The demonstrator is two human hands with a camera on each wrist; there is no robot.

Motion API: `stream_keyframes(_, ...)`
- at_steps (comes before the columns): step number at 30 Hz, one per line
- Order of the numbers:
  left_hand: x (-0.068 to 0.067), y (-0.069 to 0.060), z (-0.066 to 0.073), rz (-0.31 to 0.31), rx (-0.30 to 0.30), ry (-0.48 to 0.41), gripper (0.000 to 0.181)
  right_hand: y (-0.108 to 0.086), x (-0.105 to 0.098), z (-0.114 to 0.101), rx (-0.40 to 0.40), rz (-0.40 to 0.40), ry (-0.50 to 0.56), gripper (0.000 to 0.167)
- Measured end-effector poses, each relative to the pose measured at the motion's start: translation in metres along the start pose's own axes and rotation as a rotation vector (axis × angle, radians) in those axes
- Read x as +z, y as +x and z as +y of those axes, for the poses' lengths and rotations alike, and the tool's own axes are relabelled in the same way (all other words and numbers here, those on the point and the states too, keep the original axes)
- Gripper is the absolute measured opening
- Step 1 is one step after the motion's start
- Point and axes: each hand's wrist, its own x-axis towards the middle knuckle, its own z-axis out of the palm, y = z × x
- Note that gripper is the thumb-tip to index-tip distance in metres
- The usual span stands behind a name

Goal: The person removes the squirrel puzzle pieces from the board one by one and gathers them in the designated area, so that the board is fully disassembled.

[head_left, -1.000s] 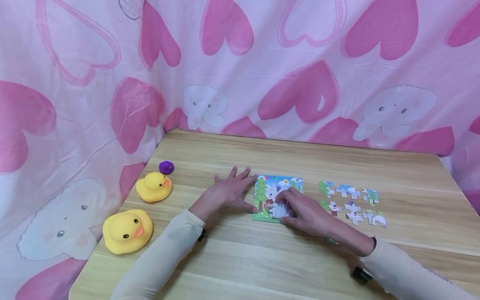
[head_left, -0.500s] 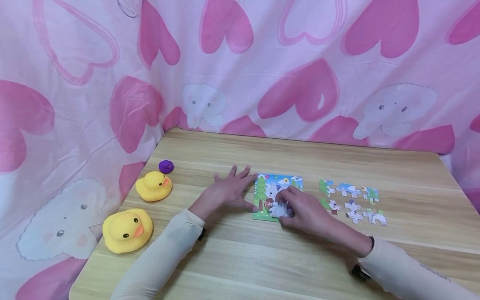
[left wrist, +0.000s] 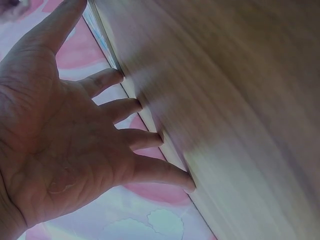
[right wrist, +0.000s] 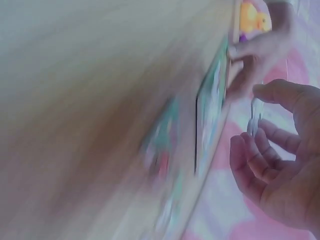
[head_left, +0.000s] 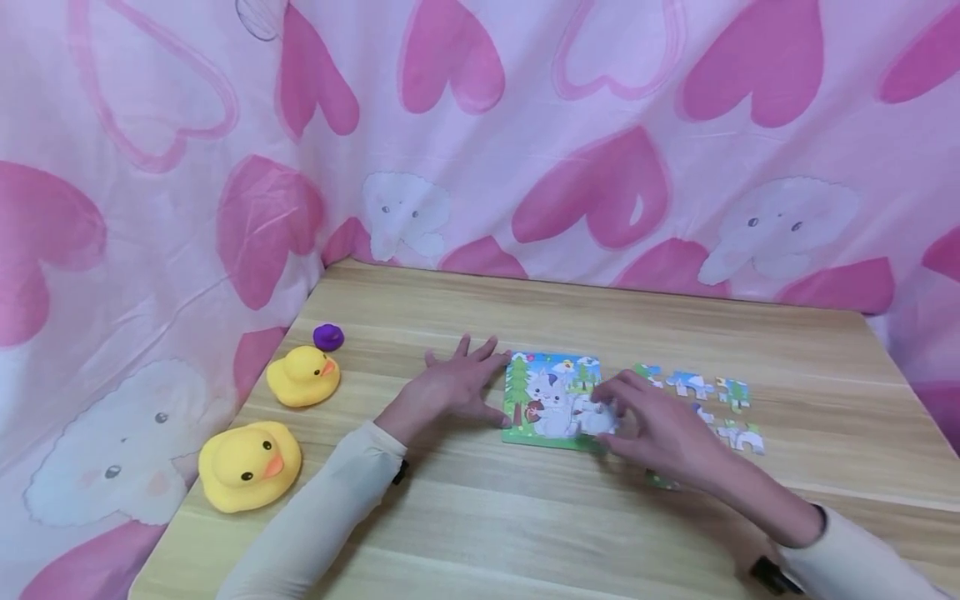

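A jigsaw puzzle board [head_left: 547, 387] with a cartoon animal scene lies mid-table. My left hand [head_left: 457, 390] rests on the table with spread fingers, index tip and thumb at the board's left edge; the left wrist view shows its palm [left wrist: 65, 135] and straight fingers. Above the board's right part, my right hand [head_left: 663, 425] pinches a puzzle piece [head_left: 600, 417]. In the right wrist view that puzzle piece [right wrist: 255, 115] is edge-on between thumb and fingertips, lifted off the board. My right hand hides some of the loose pieces behind it.
Several loose puzzle pieces [head_left: 690, 384] lie right of the board, with one green piece [head_left: 662, 480] nearer the front. Along the table's left edge sit a large yellow duck [head_left: 251, 467], a smaller yellow duck [head_left: 303, 377] and a purple duck [head_left: 328, 337]. A pink heart-patterned curtain [head_left: 457, 150] hangs behind.
My right hand has lifted from the board and moved right with the puzzle piece, uncovering more of the picture. The left hand has stayed in place.
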Motion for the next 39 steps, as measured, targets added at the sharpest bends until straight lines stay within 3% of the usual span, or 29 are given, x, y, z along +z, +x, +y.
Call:
stream_keyframes(5, 0.001, -0.001, -0.001, 0.011, 0.006, -0.01, 0.111, -0.045, -0.022, 0.036, -0.046, 0.049, -0.105, 0.051)
stream_keyframes(9, 0.001, 0.0, -0.001, 0.015, 0.008, -0.016, 0.111, -0.078, -0.031, 0.061, -0.005, 0.06, -0.177, 0.053)
stream_keyframes(15, 0.002, 0.0, -0.003, 0.01, 0.011, -0.025, 0.111, -0.098, -0.027, 0.084, 0.01, -0.009, -0.157, 0.05)
stream_keyframes(24, 0.0, 0.0, -0.001, 0.007, 0.014, -0.018, 0.111, -0.1, -0.017, 0.095, 0.003, -0.034, -0.113, 0.048)
stream_keyframes(30, 0.0, -0.001, -0.002, 0.02, 0.013, -0.011, 0.11, -0.09, -0.024, 0.088, 0.033, -0.047, -0.127, 0.049)
stream_keyframes(34, 0.001, 0.0, -0.001, 0.019, 0.017, -0.02, 0.11, -0.075, -0.028, 0.074, 0.025, -0.04, -0.113, 0.042)
stream_keyframes(39, 0.002, -0.001, -0.002, 0.022, 0.014, -0.014, 0.11, -0.042, -0.017, 0.053, -0.004, -0.067, -0.083, 0.034)
